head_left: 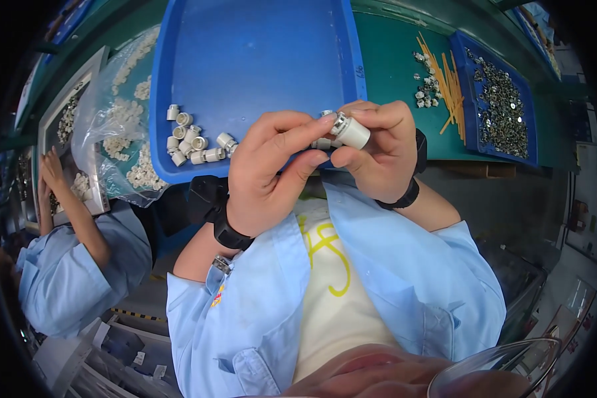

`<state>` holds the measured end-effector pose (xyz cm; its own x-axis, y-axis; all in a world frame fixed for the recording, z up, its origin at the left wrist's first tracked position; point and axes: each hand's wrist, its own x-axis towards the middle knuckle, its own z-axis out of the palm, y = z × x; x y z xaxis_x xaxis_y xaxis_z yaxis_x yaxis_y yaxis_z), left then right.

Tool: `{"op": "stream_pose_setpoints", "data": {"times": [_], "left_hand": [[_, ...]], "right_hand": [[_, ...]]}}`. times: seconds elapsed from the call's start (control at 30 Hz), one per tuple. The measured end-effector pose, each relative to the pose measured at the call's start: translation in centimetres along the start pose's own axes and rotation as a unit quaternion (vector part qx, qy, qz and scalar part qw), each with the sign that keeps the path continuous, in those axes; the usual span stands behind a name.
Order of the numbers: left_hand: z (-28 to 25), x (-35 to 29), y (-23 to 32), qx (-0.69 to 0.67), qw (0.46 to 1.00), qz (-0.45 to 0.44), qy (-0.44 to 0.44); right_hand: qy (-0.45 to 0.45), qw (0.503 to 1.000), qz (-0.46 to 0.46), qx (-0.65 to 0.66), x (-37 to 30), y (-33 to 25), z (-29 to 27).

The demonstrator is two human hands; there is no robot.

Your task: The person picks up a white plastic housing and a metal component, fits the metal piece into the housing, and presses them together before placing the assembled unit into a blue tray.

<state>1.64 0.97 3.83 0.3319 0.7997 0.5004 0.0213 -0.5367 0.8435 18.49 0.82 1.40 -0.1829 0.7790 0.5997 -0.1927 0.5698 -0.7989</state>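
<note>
A short white cylindrical part with a shiny metal end is held in front of me, above the near edge of a blue tray. My right hand grips its white body between thumb and fingers. Closed in a pinch, my left hand has its index fingertip against the metal end. Another whitish piece shows between the hands, partly hidden, and I cannot tell whether it is held. Several similar white parts lie loose in the tray's near left corner.
At right, a smaller blue tray holds many small metal pieces. Thin wooden sticks and small white-and-metal pieces lie on the green table. Clear plastic bags of white parts lie left, near a co-worker's hands.
</note>
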Motion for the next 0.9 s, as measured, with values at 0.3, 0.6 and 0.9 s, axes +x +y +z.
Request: {"op": "stream_pose_setpoints", "data": {"times": [0.3,0.6,0.9], "left_hand": [[-0.1,-0.4,0.1,0.004,1.000,0.012,0.015],[-0.1,-0.5,0.3,0.000,1.000,0.005,0.016],[-0.1,-0.7,0.5,0.007,0.999,0.020,0.030]], "right_hand": [[0.010,1.000,-0.002,-0.003,0.2,-0.1,0.8],[0.028,0.996,-0.044,-0.067,0.5,-0.1,1.1],[0.024,0.995,-0.058,-0.072,0.4,-0.1,1.5]]}}
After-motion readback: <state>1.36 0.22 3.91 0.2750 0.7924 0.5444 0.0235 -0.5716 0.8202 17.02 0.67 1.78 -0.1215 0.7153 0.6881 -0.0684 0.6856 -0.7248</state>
